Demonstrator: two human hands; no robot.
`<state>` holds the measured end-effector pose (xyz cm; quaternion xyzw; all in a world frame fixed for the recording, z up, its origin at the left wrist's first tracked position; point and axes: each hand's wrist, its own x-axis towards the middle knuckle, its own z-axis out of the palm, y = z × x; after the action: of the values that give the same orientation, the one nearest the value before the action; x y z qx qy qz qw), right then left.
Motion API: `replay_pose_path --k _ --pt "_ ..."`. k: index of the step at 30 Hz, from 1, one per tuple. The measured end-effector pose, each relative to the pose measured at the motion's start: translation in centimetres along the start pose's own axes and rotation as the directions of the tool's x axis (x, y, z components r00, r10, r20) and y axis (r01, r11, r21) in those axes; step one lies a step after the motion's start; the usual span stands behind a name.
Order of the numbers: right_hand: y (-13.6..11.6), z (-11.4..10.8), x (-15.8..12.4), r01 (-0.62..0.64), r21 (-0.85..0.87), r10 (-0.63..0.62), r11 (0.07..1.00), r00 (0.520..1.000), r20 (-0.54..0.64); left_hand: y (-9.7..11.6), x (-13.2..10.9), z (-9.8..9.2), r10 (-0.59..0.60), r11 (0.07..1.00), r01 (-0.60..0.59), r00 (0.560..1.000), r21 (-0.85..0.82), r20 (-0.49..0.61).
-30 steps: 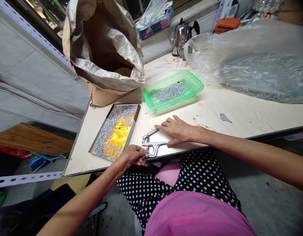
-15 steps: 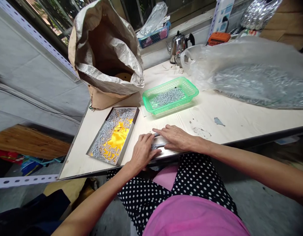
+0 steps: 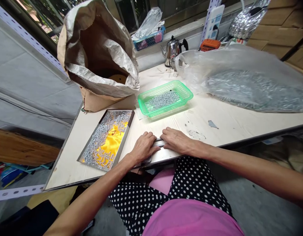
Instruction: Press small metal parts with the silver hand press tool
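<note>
Near the table's front edge, a flat, silver-grey metal piece (image 3: 159,143) lies between my two hands, its ends covered by them. My left hand (image 3: 144,146) grips its left end, fingers curled over the far side and thumb along the near side. At the right end, my right hand (image 3: 175,141) is closed in the same way. To the left is a shallow tray (image 3: 124,141) with a yellow bottom, holding many small silver metal pieces like screws. Behind my hands stands a green perforated basket (image 3: 166,111) with more of these small pieces.
An open paper sack (image 3: 97,98) stands at the back left. A clear plastic bag (image 3: 254,85) of metal pieces covers the back right. A steel kettle (image 3: 172,52), an orange object (image 3: 210,45) and a blue basket (image 3: 149,40) are near the window. The table edge (image 3: 215,144) runs before me.
My fingers, straighter before, are now curled round the metal piece, and it has turned or shifted slightly between my hands. The camera view has moved a little to the right.
</note>
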<state>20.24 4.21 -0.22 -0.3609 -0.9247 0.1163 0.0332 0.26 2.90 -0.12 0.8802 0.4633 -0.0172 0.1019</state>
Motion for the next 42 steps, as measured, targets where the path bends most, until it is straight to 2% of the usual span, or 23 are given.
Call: replay_pose_path --k 6,10,12,15,17,21,26,28,30,32,34,35,39,42 --pt "0.0 0.9 0.4 0.004 0.054 -0.002 0.999 1.000 -0.023 0.0 -0.2 1.1 -0.021 0.999 0.018 0.997 -0.048 -0.072" --pt "1.3 0.6 0.2 0.040 0.079 -0.034 0.996 0.997 -0.076 0.3 -0.5 0.8 -0.050 0.998 0.052 0.995 0.026 -0.091" --pt "2.3 0.4 0.2 0.093 0.098 -0.087 0.991 0.994 -0.065 1.0 -1.0 1.0 -0.093 0.993 0.101 0.987 0.054 -0.129" --pt "3.5 0.4 0.4 0.141 0.102 -0.135 0.985 0.989 -0.059 2.9 -2.1 2.1 -0.115 0.991 0.130 0.961 0.044 -0.251" --pt "3.7 0.8 0.7 0.095 0.057 -0.089 0.994 0.991 -0.095 4.5 -2.8 3.5 -0.063 0.996 0.078 0.946 0.032 -0.319" --pt "3.6 1.5 1.9 -0.038 -0.076 0.024 0.996 0.985 -0.173 6.6 -3.4 5.7 -0.001 0.997 -0.023 0.937 -0.067 -0.348" --pt "4.2 1.2 3.9 -0.176 -0.078 0.155 0.981 0.962 -0.224 6.4 -3.1 5.8 0.001 0.976 -0.075 0.941 -0.206 -0.338" --pt "3.5 1.0 4.4 -0.207 -0.084 0.184 0.975 0.956 -0.227 6.2 -3.0 5.5 0.008 0.969 -0.090 0.942 -0.232 -0.335" --pt "1.8 1.0 4.7 -0.122 -0.085 0.099 0.989 0.968 -0.231 6.1 -3.0 5.4 0.018 0.961 -0.108 0.944 -0.255 -0.330" --pt "-0.6 1.1 5.1 0.115 -0.076 -0.129 0.990 0.970 -0.204 6.1 -3.0 5.5 0.002 0.954 -0.095 0.950 -0.284 -0.312" --pt "-3.0 1.3 5.8 0.346 -0.074 -0.353 0.935 0.926 -0.136 6.2 -3.2 5.8 -0.036 0.950 -0.055 0.959 -0.307 -0.281" --pt "-4.1 1.4 6.3 0.418 -0.081 -0.424 0.905 0.900 -0.096 6.3 -3.3 6.0 -0.051 0.949 -0.037 0.962 -0.313 -0.268" --pt "-6.5 1.7 8.0 0.508 -0.139 -0.511 0.850 0.859 0.015 6.4 -3.5 6.6 -0.055 0.949 -0.027 0.967 -0.315 -0.250" --pt "-7.2 2.0 8.6 0.565 -0.137 -0.570 0.814 0.822 0.003 6.5 -3.4 7.0 -0.068 0.948 -0.019 0.963 -0.317 -0.261"
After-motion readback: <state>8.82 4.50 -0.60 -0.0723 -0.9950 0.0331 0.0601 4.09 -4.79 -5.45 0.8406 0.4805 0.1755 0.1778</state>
